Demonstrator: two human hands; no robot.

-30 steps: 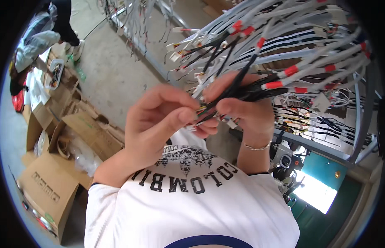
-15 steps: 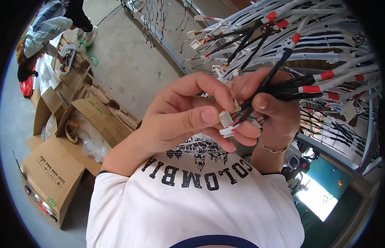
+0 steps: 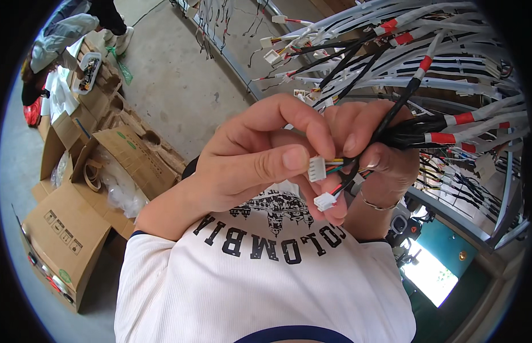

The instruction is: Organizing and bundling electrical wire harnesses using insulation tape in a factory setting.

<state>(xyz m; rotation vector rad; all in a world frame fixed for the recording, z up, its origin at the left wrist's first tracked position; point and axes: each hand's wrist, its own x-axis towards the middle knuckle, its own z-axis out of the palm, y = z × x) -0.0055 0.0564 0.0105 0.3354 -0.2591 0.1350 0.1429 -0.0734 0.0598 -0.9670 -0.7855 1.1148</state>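
In front of my chest, my left hand pinches a white multi-pin wire connector between thumb and forefinger. Thin coloured wires run from that connector toward my other hand. My right hand is closed round a bundle of black-sleeved cables marked with red and white bands. Just below the pinched connector, a smaller white connector hangs on the end of a black cable, close to my fingertips. Part of the wires is hidden behind my fingers.
Many more cables with white connectors hang from a metal rack at the right and far side. Opened cardboard boxes stand on the left. Another person bends near a white tray of small parts at the far left.
The cable bundle in my right hand has shifted slightly right. Both white connectors have turned and show more of their faces, and the lower one hangs lower.
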